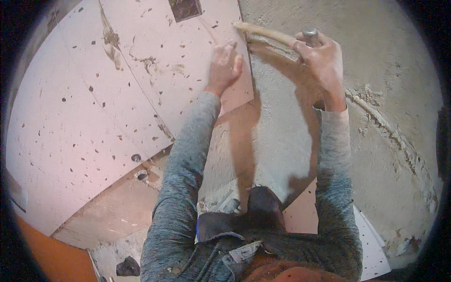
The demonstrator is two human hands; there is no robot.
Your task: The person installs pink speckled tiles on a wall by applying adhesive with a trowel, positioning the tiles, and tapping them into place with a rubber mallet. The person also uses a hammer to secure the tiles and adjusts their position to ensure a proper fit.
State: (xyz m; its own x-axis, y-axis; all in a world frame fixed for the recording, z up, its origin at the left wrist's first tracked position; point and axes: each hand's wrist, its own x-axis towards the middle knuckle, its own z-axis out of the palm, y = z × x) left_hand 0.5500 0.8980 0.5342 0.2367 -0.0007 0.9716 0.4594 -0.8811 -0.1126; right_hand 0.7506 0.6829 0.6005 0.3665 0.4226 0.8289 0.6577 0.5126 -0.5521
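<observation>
My left hand [223,66] rests with slightly bent fingers on a pale, dark-flecked panel [127,89], near its right edge and below a square opening [185,8]. My right hand [319,58] grips a long, pale, wooden-looking tool [263,33] with a silver metal end [310,36] showing at my fingers. The tool reaches left over rough grey cement [385,70] to the panel's edge. What its far end touches, I cannot make out.
A ridge of crumbly mortar [385,127] runs down the cement at right. My bent leg [263,207] is below my hands. Brownish boards [108,202], an orange surface [51,244], a dark lump [127,265] and white sheets [369,239] lie around the lower edge.
</observation>
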